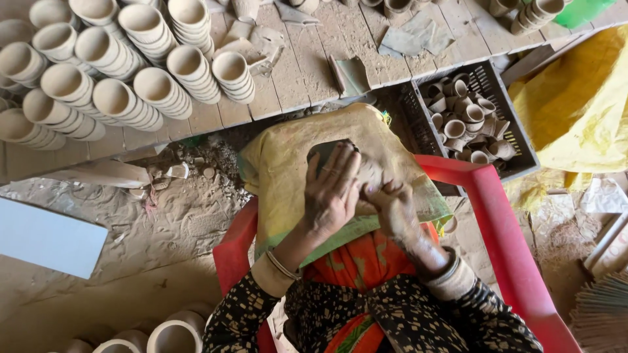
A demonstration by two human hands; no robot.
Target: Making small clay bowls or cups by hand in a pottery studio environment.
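My left hand lies over a small clay cup, fingers spread across it. From the right, my right hand grips the same cup. Both are dusty with clay. They rest on a yellow-green cloth draped over my lap. I sit in a red plastic chair. Much of the cup is hidden under my fingers.
Stacks of clay cups lie on a wooden board platform ahead. A dark plastic crate holds several small cups. A yellow sack sits at right. More cup stacks lie at bottom left on the dusty floor.
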